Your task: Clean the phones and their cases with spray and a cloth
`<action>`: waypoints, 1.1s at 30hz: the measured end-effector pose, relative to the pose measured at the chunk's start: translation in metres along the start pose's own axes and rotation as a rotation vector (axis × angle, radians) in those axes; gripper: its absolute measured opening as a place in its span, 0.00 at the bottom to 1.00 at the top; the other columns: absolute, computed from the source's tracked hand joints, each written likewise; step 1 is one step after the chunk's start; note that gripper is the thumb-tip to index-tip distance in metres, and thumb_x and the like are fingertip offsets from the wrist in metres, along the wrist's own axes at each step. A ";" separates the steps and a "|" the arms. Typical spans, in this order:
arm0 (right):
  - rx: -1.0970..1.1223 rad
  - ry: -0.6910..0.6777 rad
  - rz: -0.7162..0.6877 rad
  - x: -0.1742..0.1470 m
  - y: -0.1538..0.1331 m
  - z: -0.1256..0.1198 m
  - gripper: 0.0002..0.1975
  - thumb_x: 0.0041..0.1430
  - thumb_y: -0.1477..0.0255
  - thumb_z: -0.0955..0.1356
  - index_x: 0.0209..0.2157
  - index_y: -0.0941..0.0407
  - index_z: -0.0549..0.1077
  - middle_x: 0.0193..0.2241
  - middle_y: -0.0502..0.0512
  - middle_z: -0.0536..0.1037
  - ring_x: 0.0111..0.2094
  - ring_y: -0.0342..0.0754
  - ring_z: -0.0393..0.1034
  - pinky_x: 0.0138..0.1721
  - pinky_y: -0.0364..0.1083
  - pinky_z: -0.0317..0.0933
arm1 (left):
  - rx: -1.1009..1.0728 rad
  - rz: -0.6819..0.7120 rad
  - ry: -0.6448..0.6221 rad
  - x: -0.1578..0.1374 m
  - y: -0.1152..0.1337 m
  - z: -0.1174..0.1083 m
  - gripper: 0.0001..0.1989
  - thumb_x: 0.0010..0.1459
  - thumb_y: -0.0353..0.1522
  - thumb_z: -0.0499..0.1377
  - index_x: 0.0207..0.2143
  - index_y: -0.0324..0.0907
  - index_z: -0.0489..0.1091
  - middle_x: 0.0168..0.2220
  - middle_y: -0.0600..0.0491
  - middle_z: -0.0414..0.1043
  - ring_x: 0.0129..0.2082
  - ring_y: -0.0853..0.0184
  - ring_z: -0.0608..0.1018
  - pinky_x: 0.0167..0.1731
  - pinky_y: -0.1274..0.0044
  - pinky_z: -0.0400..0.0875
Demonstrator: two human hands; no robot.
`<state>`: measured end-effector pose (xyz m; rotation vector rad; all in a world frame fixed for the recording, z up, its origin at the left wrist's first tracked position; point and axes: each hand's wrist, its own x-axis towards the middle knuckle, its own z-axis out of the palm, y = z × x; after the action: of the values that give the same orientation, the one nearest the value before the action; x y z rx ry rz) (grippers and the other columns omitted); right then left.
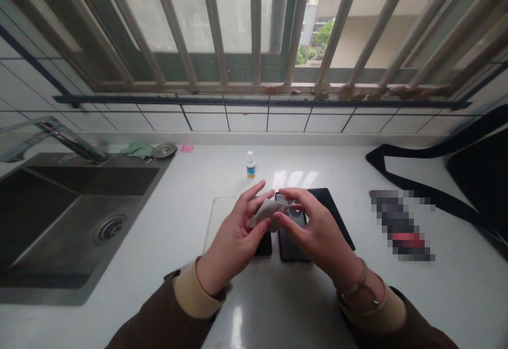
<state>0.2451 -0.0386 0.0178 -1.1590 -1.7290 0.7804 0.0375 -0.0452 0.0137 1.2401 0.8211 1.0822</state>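
Note:
A small, folded, pale grey cloth (264, 212) is held between my two hands above the counter. My left hand (238, 232) pinches its left side between thumb and fingers. My right hand (313, 222) grips the other edge with thumb and fingertips. Below the left hand lies a black phone (263, 248), mostly covered. A clear, thin-rimmed flat piece (214, 216) lies to its left, partly hidden. Under my right hand rests a dark phone-shaped piece with round camera rings (291, 245). A larger black flat rectangle (337, 216) sticks out behind it.
A small white bottle with a blue and yellow label (250, 166) stands behind my hands. The sink (89, 285) and faucet (75, 140) are at left, near a green cloth (138, 150). A black strap (420, 187) and a pixelated dark object (400, 222) lie at right.

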 end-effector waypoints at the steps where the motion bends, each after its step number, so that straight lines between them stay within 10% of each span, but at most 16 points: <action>1: 0.053 -0.047 0.055 0.000 0.001 0.000 0.19 0.69 0.63 0.75 0.58 0.51 0.77 0.58 0.61 0.80 0.56 0.58 0.77 0.55 0.58 0.75 | 0.038 0.016 -0.018 -0.001 -0.001 0.000 0.34 0.71 0.30 0.64 0.75 0.58 0.59 0.73 0.45 0.67 0.69 0.55 0.75 0.68 0.62 0.71; 8: 0.091 -0.092 -0.027 0.002 0.001 0.000 0.03 0.72 0.71 0.73 0.45 0.51 0.80 0.42 0.53 0.84 0.44 0.51 0.79 0.50 0.52 0.73 | 0.007 -0.036 0.014 0.001 -0.005 -0.002 0.38 0.68 0.32 0.68 0.75 0.53 0.57 0.74 0.41 0.65 0.66 0.54 0.78 0.61 0.65 0.76; 13: -0.013 -0.034 -0.187 0.001 0.001 0.000 0.03 0.73 0.74 0.72 0.44 0.50 0.78 0.44 0.54 0.81 0.47 0.51 0.77 0.49 0.51 0.72 | -0.057 -0.173 -0.016 0.007 0.000 -0.006 0.20 0.65 0.41 0.72 0.52 0.37 0.79 0.48 0.42 0.85 0.47 0.59 0.85 0.50 0.71 0.78; 33: 0.272 0.026 0.297 0.001 0.007 0.004 0.18 0.67 0.53 0.75 0.46 0.53 0.82 0.42 0.58 0.87 0.41 0.53 0.82 0.43 0.51 0.75 | -0.335 -0.199 0.110 0.008 0.002 -0.001 0.15 0.66 0.37 0.72 0.49 0.39 0.75 0.47 0.45 0.86 0.44 0.63 0.87 0.50 0.72 0.82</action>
<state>0.2441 -0.0346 0.0104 -1.2428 -1.3934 1.1366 0.0386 -0.0371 0.0165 0.8075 0.7900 1.0806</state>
